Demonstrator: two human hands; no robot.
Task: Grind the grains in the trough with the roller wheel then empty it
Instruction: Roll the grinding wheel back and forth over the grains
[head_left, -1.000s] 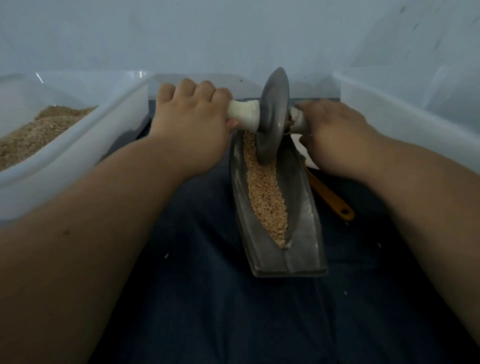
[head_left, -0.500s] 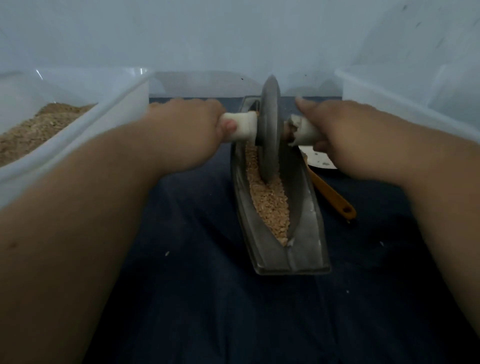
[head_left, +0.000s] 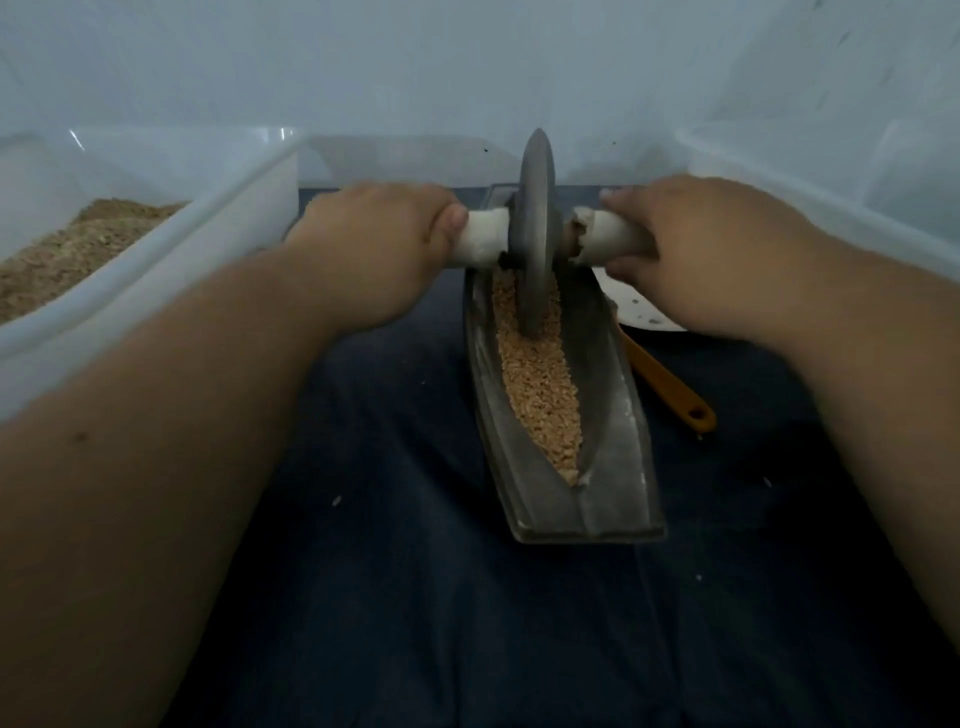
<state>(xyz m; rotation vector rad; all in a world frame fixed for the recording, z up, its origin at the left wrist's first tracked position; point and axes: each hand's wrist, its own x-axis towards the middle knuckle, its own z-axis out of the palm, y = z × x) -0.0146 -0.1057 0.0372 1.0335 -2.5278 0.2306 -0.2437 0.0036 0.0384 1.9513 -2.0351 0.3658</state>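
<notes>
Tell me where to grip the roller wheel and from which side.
Grip the roller wheel by its two white axle handles, one hand from each side, as the left hand and right hand do here. The disc stands upright on edge in the trough, so only the crosswise handles offer a steady hold.

- The scene is dim and bluish-grey, with flat, muted colour – nothing is strongly lit.
- The pale wall (head_left: 467, 67) beyond the fingers is the brightest area; light seems soft and diffuse, its source unclear.
- A small glint sits on the rim of the left bin (head_left: 280, 132), beyond the left hand (head_left: 374, 249); glare is otherwise slight.
- Shadows are weak – only a soft dark band under the trough (head_left: 613, 467) on the dark cloth (head_left: 415, 623).
- Detail is soft throughout: the fingers (head_left: 623, 200) of the right hand (head_left: 711, 254) look smeared, and the grains (head_left: 540, 389) nearer than the fingers merge.
- Wide-angle distortion swells both forearms at the lower corners and bends the bin edges.
</notes>
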